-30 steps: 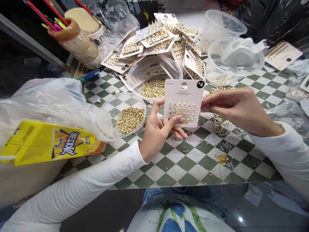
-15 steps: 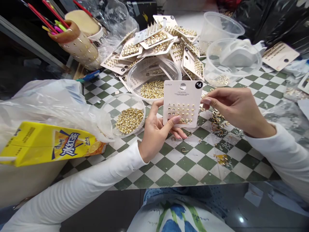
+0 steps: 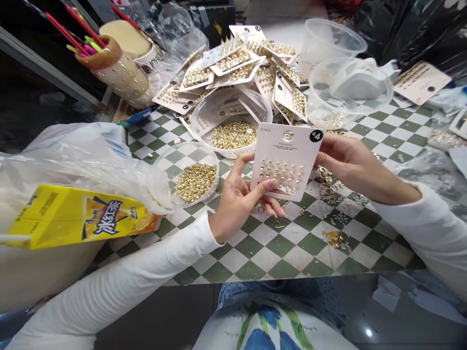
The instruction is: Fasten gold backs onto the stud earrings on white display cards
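My left hand (image 3: pixel 239 197) grips the lower left part of an upright white earring card (image 3: pixel 286 153), its thumb across the front. Rows of small studs and hoops show on the card, some covered by the thumb. At the card's right edge is my right hand (image 3: pixel 353 163), thumb in front and fingertips hidden behind it. A round tub (image 3: pixel 231 121) of small gold pieces stands behind the card. Left of my left hand sits a shallow dish (image 3: pixel 193 177) of more gold pieces. Gold hoops (image 3: pixel 328 187) lie loose below my right hand.
Filled earring cards (image 3: pixel 233 63) are heaped at the back. Clear plastic tubs (image 3: pixel 350 92) stand at the back right. On the left are a plastic bag (image 3: pixel 83 160), a yellow drink carton (image 3: pixel 73 216) and a pen holder (image 3: pixel 116 68).
The card has shifted slightly to the right and tilted. My right hand, earlier just beside the card, now holds its right edge with the thumb.
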Demonstrator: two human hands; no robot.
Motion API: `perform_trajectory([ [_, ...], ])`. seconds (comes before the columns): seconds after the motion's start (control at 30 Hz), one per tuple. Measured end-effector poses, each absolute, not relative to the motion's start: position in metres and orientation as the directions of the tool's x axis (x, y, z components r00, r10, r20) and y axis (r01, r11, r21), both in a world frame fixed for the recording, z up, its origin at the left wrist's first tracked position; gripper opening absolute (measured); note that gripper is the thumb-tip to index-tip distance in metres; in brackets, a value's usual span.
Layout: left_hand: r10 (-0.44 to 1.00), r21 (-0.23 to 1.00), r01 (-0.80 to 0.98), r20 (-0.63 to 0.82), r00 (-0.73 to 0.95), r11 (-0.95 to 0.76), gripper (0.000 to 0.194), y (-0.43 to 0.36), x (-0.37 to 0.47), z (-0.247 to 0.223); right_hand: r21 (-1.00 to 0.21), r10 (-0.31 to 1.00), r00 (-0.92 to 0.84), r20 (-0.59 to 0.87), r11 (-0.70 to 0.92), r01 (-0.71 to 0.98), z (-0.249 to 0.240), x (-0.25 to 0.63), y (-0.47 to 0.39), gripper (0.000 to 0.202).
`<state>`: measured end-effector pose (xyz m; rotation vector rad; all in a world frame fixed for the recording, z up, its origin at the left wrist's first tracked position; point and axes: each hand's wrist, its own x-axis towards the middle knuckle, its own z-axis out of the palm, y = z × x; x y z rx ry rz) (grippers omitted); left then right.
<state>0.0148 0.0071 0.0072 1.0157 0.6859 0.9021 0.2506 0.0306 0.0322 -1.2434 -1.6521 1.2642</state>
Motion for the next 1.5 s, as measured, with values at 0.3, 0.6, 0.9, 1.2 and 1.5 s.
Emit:
perform_trajectory([
  [0.3,0.711,0.689,-0.450,-0.134,0.691,0.568,0.050,0.013,0.010,0.002,-0.991,0.964,-0.267,0.017,0.051,0.124,0.036,0.241,0.021,0.022],
  [0.6,0.595,0.227,-0.551,-0.357,0.720,0.803,0.053,0.019,0.008,0.019,-0.983,0.944,-0.278,0.178,0.183,-0.008,0.030,0.215,0.009,0.013],
  [0.9,0.607,0.161,-0.587,-0.278,0.745,0.794,0.051,0.018,0.007,0.013,-0.863,0.839,-0.210,0.501,0.501,-0.056,0.009,0.197,-0.001,0.022],
  [1.2,0.587,0.150,-0.569,-0.269,0.764,0.809,0.049,0.020,0.003,0.012,-0.932,0.918,-0.165,0.361,0.349,-0.096,0.008,0.195,-0.001,0.012],
  [1.5,0.628,0.197,-0.598,-0.321,0.709,0.777,0.030,0.018,-0.001,0.008,-0.967,0.952,-0.210,0.220,0.184,-0.178,0.012,0.192,-0.004,0.012],
])
